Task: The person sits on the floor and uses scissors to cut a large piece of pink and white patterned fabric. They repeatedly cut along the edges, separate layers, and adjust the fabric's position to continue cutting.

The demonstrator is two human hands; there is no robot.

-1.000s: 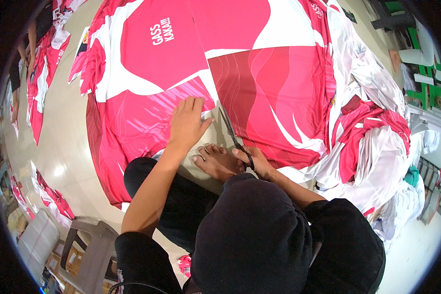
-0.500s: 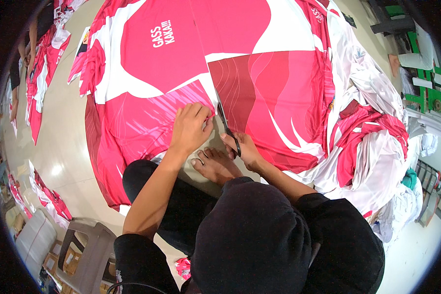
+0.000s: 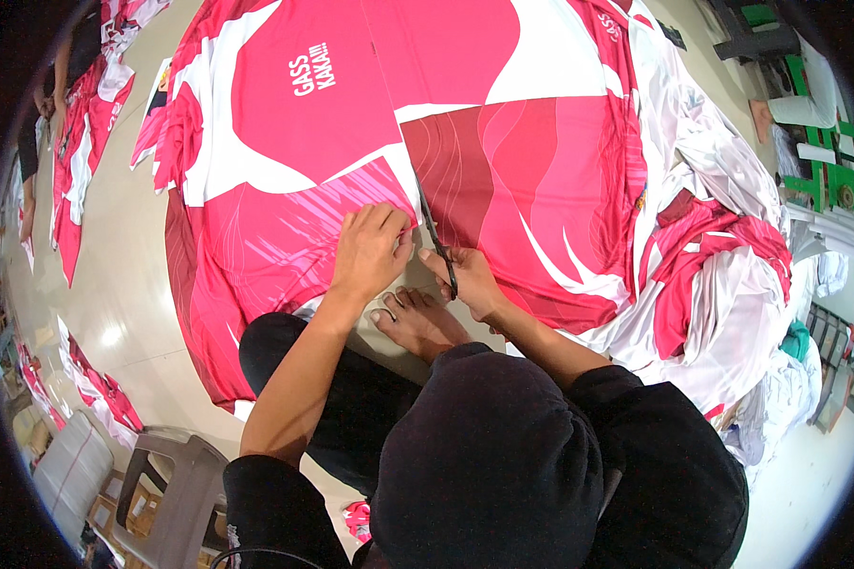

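Observation:
A wide sheet of red, pink and white printed fabric (image 3: 294,228) lies spread on the floor, with a slit running up it from the near edge. My right hand (image 3: 467,280) grips black-handled scissors (image 3: 430,220), whose blades point away from me along the slit. My left hand (image 3: 375,248) rests on the fabric just left of the slit, its fingers curled and pinched at the cut edge. Between the two hands, my bare foot (image 3: 416,321) stands on the floor close to the fabric's near edge.
A heap of white and red fabric (image 3: 721,275) lies on the right. On the left are a grey-brown plastic stool (image 3: 176,484) and fabric strips (image 3: 95,379). Another person's hands (image 3: 55,109) show at the far left, and a person's leg (image 3: 797,112) beside green machinery at the far right.
The scissors have moved slightly up along the slit, and their handles look closer together. My right hand has shifted a little left; my left hand has barely moved.

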